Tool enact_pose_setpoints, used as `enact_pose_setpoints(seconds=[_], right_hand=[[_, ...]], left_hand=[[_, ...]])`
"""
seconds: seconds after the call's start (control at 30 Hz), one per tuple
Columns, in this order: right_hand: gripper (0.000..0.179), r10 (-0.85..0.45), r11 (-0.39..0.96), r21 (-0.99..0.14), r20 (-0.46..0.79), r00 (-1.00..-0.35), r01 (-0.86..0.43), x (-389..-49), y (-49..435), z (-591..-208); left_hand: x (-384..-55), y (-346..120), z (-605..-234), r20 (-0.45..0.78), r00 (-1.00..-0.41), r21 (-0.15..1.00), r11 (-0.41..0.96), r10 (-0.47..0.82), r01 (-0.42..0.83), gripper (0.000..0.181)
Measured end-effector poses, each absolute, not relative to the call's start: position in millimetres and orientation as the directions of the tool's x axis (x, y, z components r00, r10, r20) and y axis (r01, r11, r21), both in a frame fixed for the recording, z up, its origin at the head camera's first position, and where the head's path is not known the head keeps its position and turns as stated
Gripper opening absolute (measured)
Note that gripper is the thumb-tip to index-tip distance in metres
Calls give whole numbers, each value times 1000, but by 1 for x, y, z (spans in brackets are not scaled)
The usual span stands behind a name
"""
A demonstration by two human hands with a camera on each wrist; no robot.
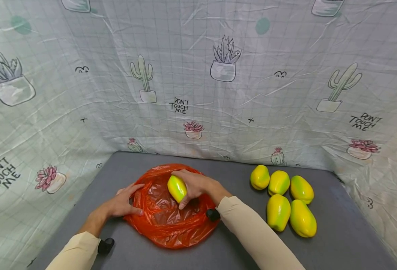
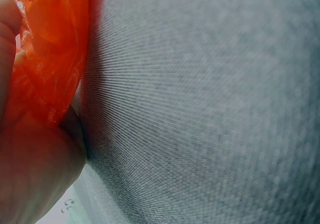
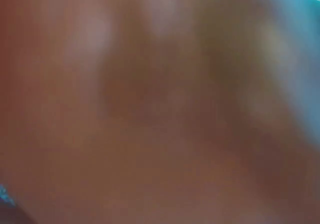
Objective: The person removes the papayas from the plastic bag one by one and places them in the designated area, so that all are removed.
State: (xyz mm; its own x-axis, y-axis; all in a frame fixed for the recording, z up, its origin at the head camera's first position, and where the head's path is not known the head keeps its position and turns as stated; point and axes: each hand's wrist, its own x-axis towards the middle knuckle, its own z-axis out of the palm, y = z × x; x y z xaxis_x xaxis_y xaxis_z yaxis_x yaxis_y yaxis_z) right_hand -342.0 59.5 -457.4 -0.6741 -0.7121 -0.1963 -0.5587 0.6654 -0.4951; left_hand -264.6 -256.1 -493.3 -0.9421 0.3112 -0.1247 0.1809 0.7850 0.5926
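Observation:
A red plastic bag point(image 1: 171, 240) lies on the grey table with its mouth spread wide, facing up. At its left rim is my left hand point(image 1: 121, 202), thumb and fingers holding the film. In the left wrist view, the bag's red film point(image 2: 50, 48) lies against that hand point(image 2: 40, 169), close to the table. Over the bag's mouth, my right hand point(image 1: 196, 185) grips a glossy yellow-green fruit point(image 1: 177, 188), oblong like a papaya or mango. The right wrist view is too close and blurred to make out the hold. Whether anything lies under the right hand in the bag is hidden.
Several similar yellow-green fruits point(image 1: 278, 212) stand grouped on the right of the grey table point(image 1: 239, 240). A wrinkled white cloth point(image 1: 198, 75) printed with cacti encloses the back and sides. Dark wrist devices point(image 1: 106, 246) sit by both sleeves.

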Motion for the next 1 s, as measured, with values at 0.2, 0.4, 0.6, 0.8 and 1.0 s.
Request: enact_pose_setpoints(seconds=[0.2, 0.4, 0.6, 0.8, 1.0], right_hand=[[122, -723, 649, -492, -162, -672, -580, -340, 62, -463], [113, -715, 652, -448, -93, -693, -612, -336, 62, -464], [111, -694, 657, -458, -60, -717, -598, -332, 65, -464], [113, -682, 610, -550, 2, -731, -571, -330, 71, -459], [110, -673, 561, -613, 54, -738, -556, -327, 74, -446]], left_hand=[[-264, -256, -493, -124, -942, 587, 789, 311, 183, 101], [-264, -256, -493, -131, -943, 584, 793, 306, 176, 101], [-265, -254, -493, -130, -942, 586, 791, 308, 178, 101], [-265, -254, -492, -131, -941, 586, 790, 312, 181, 101], [-264, -255, -491, -145, -940, 584, 793, 310, 172, 101]])
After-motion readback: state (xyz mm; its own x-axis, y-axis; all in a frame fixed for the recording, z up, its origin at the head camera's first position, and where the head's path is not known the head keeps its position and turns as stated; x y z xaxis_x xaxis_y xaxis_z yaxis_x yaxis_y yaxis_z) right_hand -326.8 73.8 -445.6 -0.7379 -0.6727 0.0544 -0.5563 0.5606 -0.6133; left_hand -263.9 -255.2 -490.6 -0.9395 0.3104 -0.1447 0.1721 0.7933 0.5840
